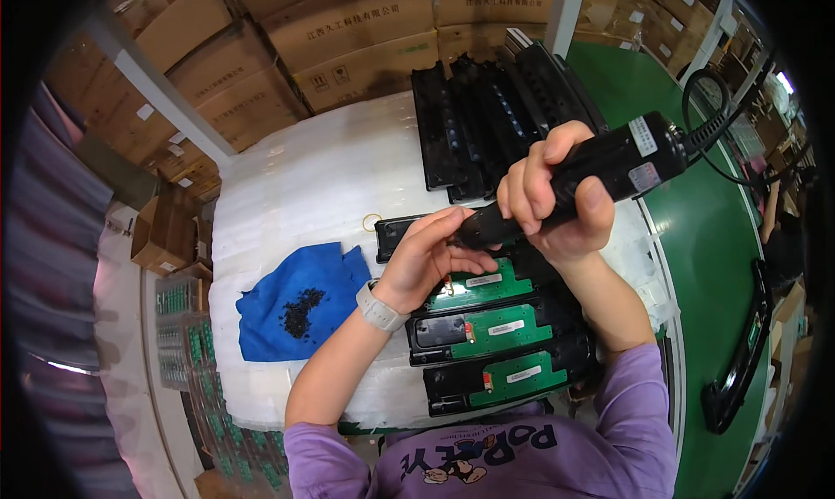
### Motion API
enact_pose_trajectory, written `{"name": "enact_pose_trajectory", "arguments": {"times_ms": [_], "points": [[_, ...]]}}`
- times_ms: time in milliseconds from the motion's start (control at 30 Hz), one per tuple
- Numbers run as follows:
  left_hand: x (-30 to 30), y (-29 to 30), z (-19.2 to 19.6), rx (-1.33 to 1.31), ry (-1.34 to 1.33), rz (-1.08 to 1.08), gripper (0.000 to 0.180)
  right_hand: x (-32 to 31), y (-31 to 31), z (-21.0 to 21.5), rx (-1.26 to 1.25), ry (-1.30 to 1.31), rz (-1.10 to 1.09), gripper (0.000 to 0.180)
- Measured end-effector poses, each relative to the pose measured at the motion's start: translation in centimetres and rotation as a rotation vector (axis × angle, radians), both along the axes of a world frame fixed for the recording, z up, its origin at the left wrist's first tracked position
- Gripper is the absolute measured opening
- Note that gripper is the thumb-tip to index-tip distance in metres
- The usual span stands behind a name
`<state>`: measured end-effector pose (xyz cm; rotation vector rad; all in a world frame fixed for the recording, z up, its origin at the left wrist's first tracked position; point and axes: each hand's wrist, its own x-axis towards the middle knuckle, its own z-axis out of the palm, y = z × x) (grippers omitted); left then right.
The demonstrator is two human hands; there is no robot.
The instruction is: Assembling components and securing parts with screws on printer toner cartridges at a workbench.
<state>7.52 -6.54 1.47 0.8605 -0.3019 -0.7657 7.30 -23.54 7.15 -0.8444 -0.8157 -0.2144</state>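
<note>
My right hand [561,199] is wrapped around a black electric screwdriver [613,164], held slanting with its nose down to the left. At that nose, the fingers of my left hand [430,251] come together; what they pinch is hidden. Below both hands, black plastic housings [439,334] lie in a row, each with a green circuit board [513,327] in it. The housing under my left hand is partly covered. A blue cloth [270,312] to the left carries a pile of small black screws [302,312].
Several long black housings [470,125] are stacked at the back of the white padded table [304,177]. A yellow ring [371,222] lies near the middle. Cardboard boxes [357,29] rise behind. The screwdriver's cable [718,120] runs right, above a green surface [709,238] with a curved black part [739,351].
</note>
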Motion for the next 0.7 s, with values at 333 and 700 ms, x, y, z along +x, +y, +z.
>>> {"name": "enact_pose_trajectory", "arguments": {"times_ms": [333, 700], "points": [[0.5, 0.4, -1.2, 0.208, -0.094, 0.167, 0.016, 0.4, -2.3, 1.4, 0.084, -0.055, -0.099, 0.036], [0.4, 0.2, -0.9, 0.394, -0.285, 0.178, 0.013, 0.0, -2.3, 1.2, 0.044, -0.021, -0.055, 0.034]]}}
